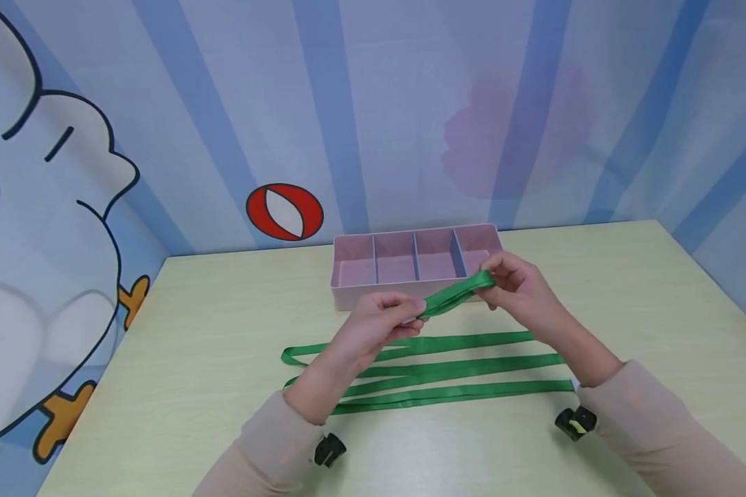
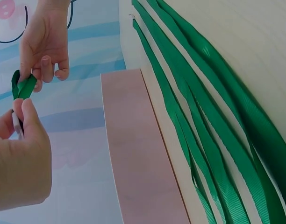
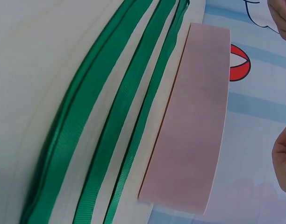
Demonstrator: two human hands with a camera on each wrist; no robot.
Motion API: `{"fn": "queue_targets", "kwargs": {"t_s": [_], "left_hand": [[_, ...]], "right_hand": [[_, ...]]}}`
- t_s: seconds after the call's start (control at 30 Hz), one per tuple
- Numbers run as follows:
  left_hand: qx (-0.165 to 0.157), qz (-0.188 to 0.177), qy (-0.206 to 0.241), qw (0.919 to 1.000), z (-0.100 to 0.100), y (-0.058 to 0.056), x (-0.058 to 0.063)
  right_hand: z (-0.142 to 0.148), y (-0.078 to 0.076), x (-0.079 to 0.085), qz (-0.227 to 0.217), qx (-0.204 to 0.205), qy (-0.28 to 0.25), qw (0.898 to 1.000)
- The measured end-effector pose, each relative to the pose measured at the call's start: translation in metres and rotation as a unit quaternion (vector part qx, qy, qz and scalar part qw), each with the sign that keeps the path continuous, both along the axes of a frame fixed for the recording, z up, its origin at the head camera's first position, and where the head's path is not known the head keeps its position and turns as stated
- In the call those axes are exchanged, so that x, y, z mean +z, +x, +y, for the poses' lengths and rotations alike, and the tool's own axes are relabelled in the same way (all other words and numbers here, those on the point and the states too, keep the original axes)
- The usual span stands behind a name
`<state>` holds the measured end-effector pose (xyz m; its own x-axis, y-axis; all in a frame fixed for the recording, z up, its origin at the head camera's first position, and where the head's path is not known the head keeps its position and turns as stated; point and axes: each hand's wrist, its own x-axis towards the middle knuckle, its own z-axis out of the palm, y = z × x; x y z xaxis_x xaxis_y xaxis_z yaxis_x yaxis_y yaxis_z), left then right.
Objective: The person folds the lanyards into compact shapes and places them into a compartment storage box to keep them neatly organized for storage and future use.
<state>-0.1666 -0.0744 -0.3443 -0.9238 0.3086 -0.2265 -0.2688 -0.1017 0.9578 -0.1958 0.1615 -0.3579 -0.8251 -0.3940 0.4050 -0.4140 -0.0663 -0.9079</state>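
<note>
Together, left hand (image 1: pixel 373 328) and right hand (image 1: pixel 525 293) pinch green ribbon (image 1: pixel 455 295) near a four-compartment box (image 1: pixel 348 297).

Colours noted: the folded ribbon (image 1: pixel 456 293) at centre was solid green, as were the ribbon strips (image 1: pixel 454 395) below it, which showed fine ribbing in both wrist views. The box (image 1: pixel 354 297) was dusty pink; its dividers (image 1: pixel 416 255) read blue-grey. The tabletop (image 1: pixel 193 373) was pale yellow with faint grain. The backdrop (image 1: pixel 398 138) carried light-blue and deeper-blue stripes, a red-and-white oval (image 1: pixel 284 212) outlined black at centre-left, and a blurred pink patch (image 1: pixel 516 138) at upper right. The sleeves (image 1: pixel 280 435) were plain beige.
</note>
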Motion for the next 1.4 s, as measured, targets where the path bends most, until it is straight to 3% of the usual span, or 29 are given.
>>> {"fn": "queue_targets", "kwargs": {"t_s": [0.17, 0.4, 0.5, 0.57, 0.67, 0.8, 0.9, 1.1, 1.17, 1.4], "left_hand": [[0.006, -0.004, 0.003, 1.0, 0.002, 0.0, 0.0], [0.022, -0.003, 0.013, 0.9997, 0.003, -0.001, 0.001], [0.025, 0.014, 0.015, 0.9995, 0.002, -0.001, 0.001], [0.025, 0.026, 0.013, 0.9993, 0.0, -0.001, 0.001], [0.024, 0.036, 0.003, 0.9991, -0.002, -0.003, 0.0], [0.017, 0.038, -0.013, 0.9991, -0.006, -0.004, 0.001], [0.003, 0.051, -0.025, 0.9984, -0.007, -0.004, 0.002], [-0.024, 0.063, -0.049, 0.9966, -0.01, -0.003, 0.002], [-0.031, 0.062, -0.054, 0.9961, -0.011, -0.003, 0.001], [-0.028, 0.061, -0.053, 0.9963, -0.015, -0.005, -0.001]], "right_hand": [[-0.004, 0.002, -0.001, 0.007, -0.037, 0.003, 0.999], [-0.013, 0.008, 0.003, 0.025, -0.143, 0.075, 0.987], [-0.014, 0.008, 0.004, 0.012, -0.149, 0.07, 0.986], [-0.012, 0.006, 0.003, -0.003, -0.117, 0.04, 0.992], [-0.006, 0.002, 0.001, -0.023, -0.032, -0.002, 0.999], [0.004, -0.004, -0.004, -0.038, 0.085, -0.013, 0.996], [0.01, -0.008, -0.005, -0.037, 0.158, -0.017, 0.987], [0.017, -0.011, -0.002, -0.05, 0.313, -0.029, 0.948], [0.017, -0.01, 0.0, -0.049, 0.322, -0.011, 0.945], [0.023, -0.008, -0.001, -0.053, 0.273, 0.053, 0.959]]}}
